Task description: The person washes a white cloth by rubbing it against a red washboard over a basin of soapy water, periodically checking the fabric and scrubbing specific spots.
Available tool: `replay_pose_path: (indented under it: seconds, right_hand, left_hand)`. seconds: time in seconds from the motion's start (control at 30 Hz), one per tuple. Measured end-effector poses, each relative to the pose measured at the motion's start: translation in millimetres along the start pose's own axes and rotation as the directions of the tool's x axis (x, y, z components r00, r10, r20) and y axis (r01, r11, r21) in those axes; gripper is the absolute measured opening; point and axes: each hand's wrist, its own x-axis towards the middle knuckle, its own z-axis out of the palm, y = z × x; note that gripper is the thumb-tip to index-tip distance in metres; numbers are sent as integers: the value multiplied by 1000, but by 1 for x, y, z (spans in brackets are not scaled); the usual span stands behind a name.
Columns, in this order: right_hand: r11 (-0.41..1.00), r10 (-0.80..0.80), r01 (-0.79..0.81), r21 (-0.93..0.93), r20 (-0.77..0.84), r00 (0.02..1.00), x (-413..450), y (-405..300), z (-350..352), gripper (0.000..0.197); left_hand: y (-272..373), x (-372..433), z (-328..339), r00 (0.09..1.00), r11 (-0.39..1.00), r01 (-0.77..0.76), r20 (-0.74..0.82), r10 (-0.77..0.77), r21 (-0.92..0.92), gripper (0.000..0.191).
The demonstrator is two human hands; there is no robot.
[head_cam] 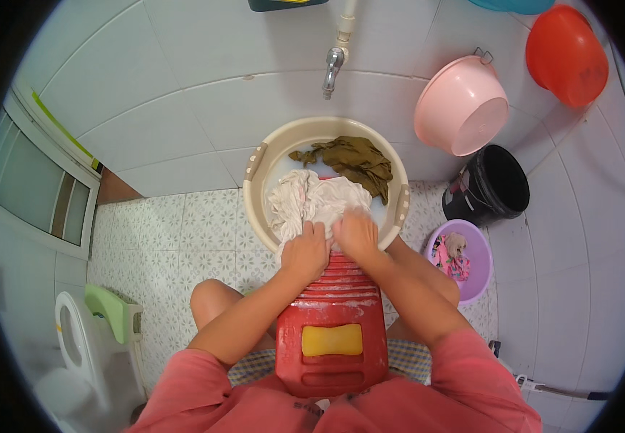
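Observation:
A red plastic washboard (pixel 339 295) leans from my lap into a beige washbasin (pixel 254 216). My left hand (pixel 307 253) grips wet white cloth (pixel 339 196) near the basin's front rim, above the ridges. The same cloth is under my right hand (pixel 357 233), which is blurred and curled, with its fingertips hidden. Behind the white cloth, an olive-brown garment (pixel 358 159) lies partly in cloudy water. A yellow bar of soap (pixel 332 340) rests in the washboard's upper recess.
A chrome tap (pixel 333 70) juts from the wall above the basin. To the right are a purple basin (pixel 484 270) holding small garments, a black bucket (pixel 502 181) and a hanging pink basin (pixel 461 105). A toilet (pixel 77 346) and green stool (pixel 108 314) stand at left.

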Motion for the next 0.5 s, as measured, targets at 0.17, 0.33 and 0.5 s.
replay_pose_path:
  seconds: [0.17, 0.33, 0.5]
  right_hand:
    - [997, 43, -44, -67, -5, 999, 34, 7, 15, 21]
    - [988, -138, 129, 83, 117, 984, -55, -15, -33, 14]
    - [994, -87, 86, -66, -21, 996, -2, 0, 8, 17]
  left_hand:
    - [-8, 21, 12, 999, 999, -25, -20, 26, 42, 23]
    - [-32, 3, 15, 987, 986, -128, -108, 116, -109, 23]
    - [-14, 11, 17, 993, 996, -61, -102, 54, -65, 24]
